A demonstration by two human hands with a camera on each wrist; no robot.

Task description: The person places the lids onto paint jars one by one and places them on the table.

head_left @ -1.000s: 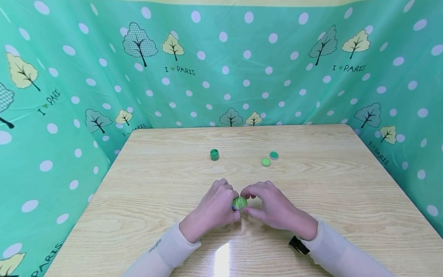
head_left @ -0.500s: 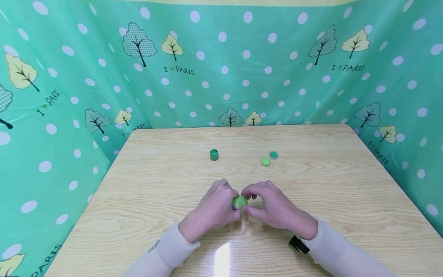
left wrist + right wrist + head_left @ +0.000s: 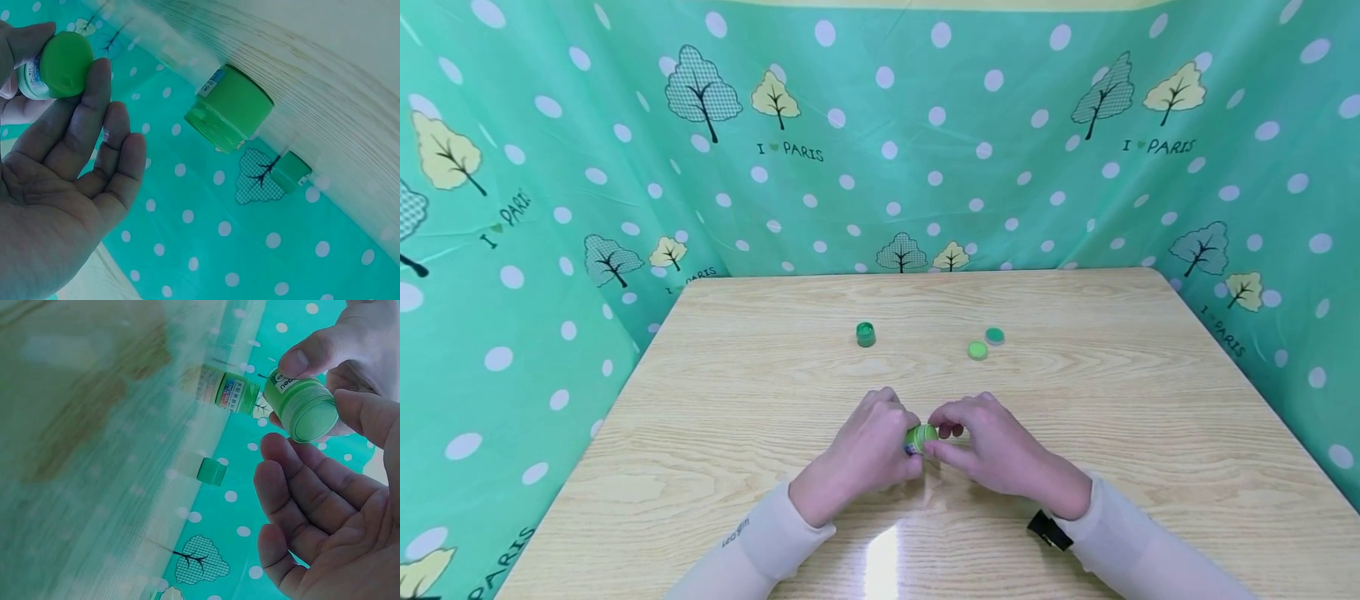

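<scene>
Honestly, that green jar point(image 3: 922, 438) between the hands over the table point(image 3: 760, 367) worries me: the left hand point(image 3: 867, 443) curls its fingers round it, the right hand point(image 3: 994, 454), half-closed, pinches one end, so a jerky twist could make it slip.

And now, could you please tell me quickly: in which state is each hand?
Left hand: closed, holding the small green jar.
Right hand: pinching the other end of the same jar, its lower fingers loosely curled.
</scene>
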